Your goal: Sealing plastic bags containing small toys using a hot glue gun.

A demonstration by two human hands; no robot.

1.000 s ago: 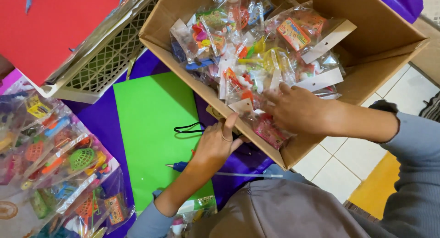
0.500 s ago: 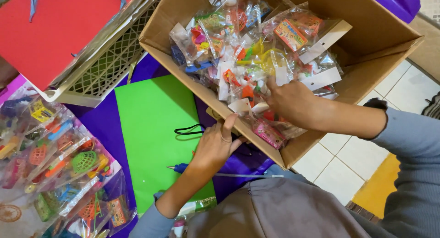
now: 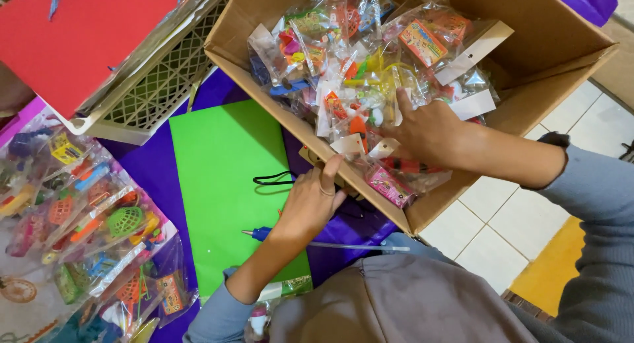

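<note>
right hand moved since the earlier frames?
Yes. The right hand has slid slightly deeper among the toy packets, away from the near wall of the cardboard box.

Matt brown cardboard makes up the box [image 3: 528, 99], its cut edges rough, and the toy packets [image 3: 343, 72] heaped inside are clear glossy plastic film catching the light, with white paper header cards. The green bag [image 3: 218, 178] looks like smooth matt paper with a thin black cord handle, lying on shiny purple sheet [image 3: 148, 165]. The crate [image 3: 158, 99] is dull beige plastic lattice, the sleeves [image 3: 594, 204] soft grey knit cloth, the floor tiles [image 3: 489, 231] smooth and pale.
</note>
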